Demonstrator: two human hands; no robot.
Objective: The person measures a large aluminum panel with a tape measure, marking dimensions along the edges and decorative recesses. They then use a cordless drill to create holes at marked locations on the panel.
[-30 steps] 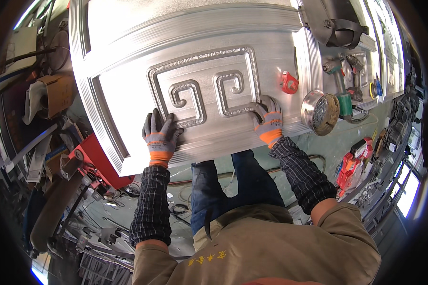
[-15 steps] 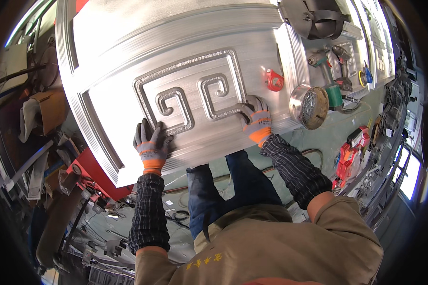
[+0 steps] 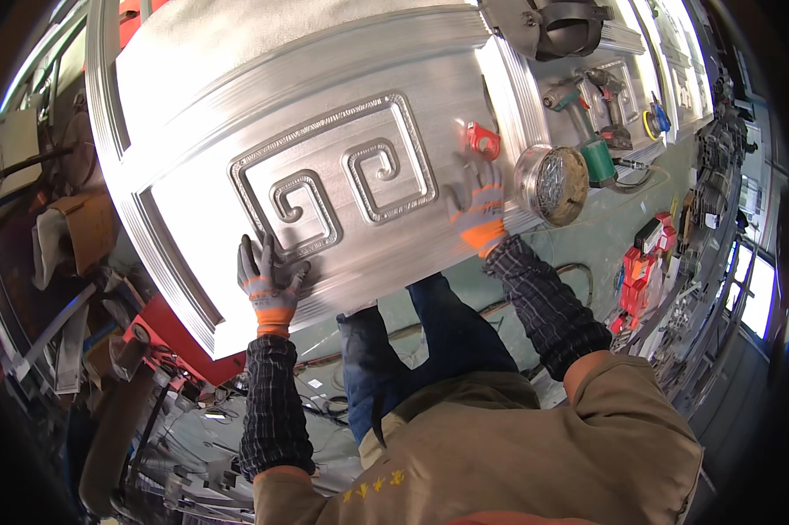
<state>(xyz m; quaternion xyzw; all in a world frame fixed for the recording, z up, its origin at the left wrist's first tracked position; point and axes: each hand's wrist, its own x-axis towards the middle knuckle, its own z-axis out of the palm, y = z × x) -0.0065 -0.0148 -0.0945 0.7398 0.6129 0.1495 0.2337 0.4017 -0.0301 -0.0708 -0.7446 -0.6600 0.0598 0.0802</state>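
Nearest the body, the left hand [image 3: 270, 278] in a grey glove with an orange cuff lies flat, fingers spread apart, on the lower edge of a large embossed metal panel [image 3: 324, 131]. The panel lies tilted across the view in front of the person, its near edge by the legs. The right hand [image 3: 475, 206], gloved the same way, is pressed open on the panel's right part (it is blurred, so the fingers are hard to separate); it clasps nothing. Between the hands runs a raised double-spiral pattern [image 3: 338, 188]. Just beyond the right hand a small red clamp [image 3: 482, 140] sits on the panel. Right of it stands a round wire brush wheel [image 3: 552, 184], and farther off a green power drill [image 3: 587, 131].
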